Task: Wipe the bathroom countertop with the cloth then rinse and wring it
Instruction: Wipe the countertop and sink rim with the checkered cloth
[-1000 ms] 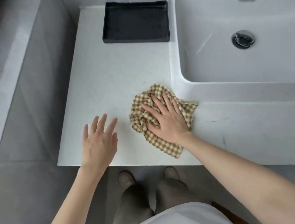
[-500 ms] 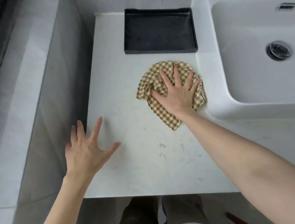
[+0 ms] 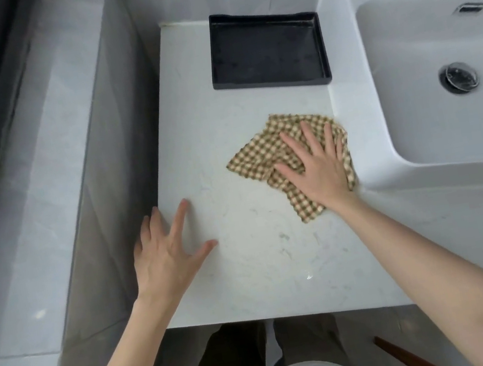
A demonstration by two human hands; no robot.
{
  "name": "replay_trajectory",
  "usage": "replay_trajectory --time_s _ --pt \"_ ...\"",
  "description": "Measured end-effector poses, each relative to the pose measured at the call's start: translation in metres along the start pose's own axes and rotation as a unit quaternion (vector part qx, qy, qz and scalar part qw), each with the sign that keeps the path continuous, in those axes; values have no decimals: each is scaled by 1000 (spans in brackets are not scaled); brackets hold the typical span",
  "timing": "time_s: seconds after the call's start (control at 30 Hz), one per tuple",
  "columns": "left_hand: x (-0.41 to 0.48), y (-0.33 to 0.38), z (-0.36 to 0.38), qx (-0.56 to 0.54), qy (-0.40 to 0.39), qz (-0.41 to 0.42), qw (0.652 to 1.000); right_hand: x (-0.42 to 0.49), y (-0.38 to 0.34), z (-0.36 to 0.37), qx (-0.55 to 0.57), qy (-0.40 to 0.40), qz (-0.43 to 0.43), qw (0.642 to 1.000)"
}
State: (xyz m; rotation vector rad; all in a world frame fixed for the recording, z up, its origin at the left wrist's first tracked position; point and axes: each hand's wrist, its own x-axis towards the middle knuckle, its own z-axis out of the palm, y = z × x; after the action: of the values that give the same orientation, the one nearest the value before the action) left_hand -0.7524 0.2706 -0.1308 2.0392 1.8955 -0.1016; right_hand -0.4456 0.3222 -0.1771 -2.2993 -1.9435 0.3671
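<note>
Cloth (image 3: 256, 157), checked and partly bunched, lies on the white counter (image 3: 250, 278) just beside the sink (image 3: 346, 51). It is pinned flat under the right hand (image 3: 318, 169), whose straight, spread fingers press it to the surface for wiping. The left hand (image 3: 165, 254), released and holding nothing, rests splayed at the counter's left edge, likely as a brace. A black tray (image 3: 265, 49) sits at the back. Rinsing and wringing are not yet begun.

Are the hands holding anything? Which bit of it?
Nothing is gripped. The right hand presses flat on the right side of the checked cloth; the left hand is spread open by the countertop edge, holding nothing.
</note>
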Motion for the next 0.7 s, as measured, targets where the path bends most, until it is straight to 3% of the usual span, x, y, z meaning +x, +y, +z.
replay_trajectory --time_s 0.27,0.7 --pt "2 -5 4 -35 15 -5 999 63 -23 0 10 11 91 996" --pt "5 -6 7 -66 37 -21 997 100 -157 29 -51 -25 -166 984"
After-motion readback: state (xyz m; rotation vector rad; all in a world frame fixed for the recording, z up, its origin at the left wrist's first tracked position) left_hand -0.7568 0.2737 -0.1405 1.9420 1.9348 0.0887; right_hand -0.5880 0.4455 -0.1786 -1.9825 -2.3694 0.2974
